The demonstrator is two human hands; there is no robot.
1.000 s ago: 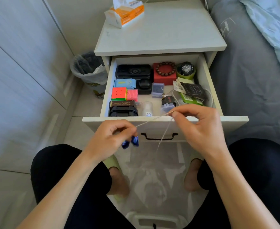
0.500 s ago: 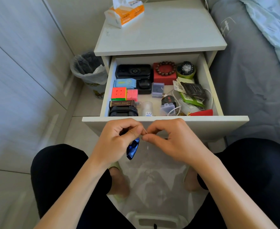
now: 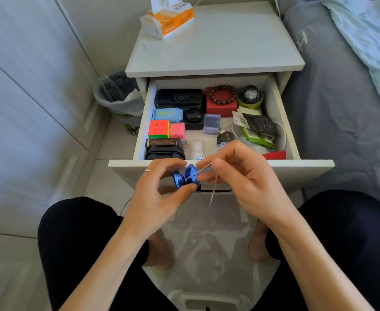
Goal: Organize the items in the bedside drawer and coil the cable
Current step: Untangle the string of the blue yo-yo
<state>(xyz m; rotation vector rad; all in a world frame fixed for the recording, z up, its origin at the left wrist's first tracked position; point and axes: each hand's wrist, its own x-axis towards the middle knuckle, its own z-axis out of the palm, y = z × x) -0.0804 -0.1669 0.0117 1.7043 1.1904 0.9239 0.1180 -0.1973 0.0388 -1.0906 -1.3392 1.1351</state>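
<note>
String (image 3: 203, 169) from a blue yo-yo (image 3: 186, 177) is what I'm handling, just in front of the open bedside drawer (image 3: 281, 163) and above my knees. I'm gripping the yo-yo with my left hand (image 3: 156, 194), thumb under its rim and fingers (image 3: 173, 163) curled over the top, so the groove is facing my other hand. My right hand (image 3: 240, 176) is pinching the thin pale string between thumb and forefinger right beside the yo-yo; a short taut run is leading into the groove, and a loose tail is hanging down past the drawer's black handle (image 3: 216, 191).

Inside the drawer, a black case (image 3: 179, 98) is sitting at the back left, a red box (image 3: 221, 104) with a bead bracelet (image 3: 222, 94) on it is in the back middle, and a watch (image 3: 250, 95) is resting on a green holder at the back right. A puzzle cube (image 3: 159, 128) is lying near the left wall, and packets and a white cable (image 3: 282, 136) are crowding the right side. A tissue pack (image 3: 168, 21) is standing on the worktop of the nightstand (image 3: 218, 46). A lined bin (image 3: 117, 97) is sitting on the floor to the left, and the bed (image 3: 341, 86) is running along the right.
</note>
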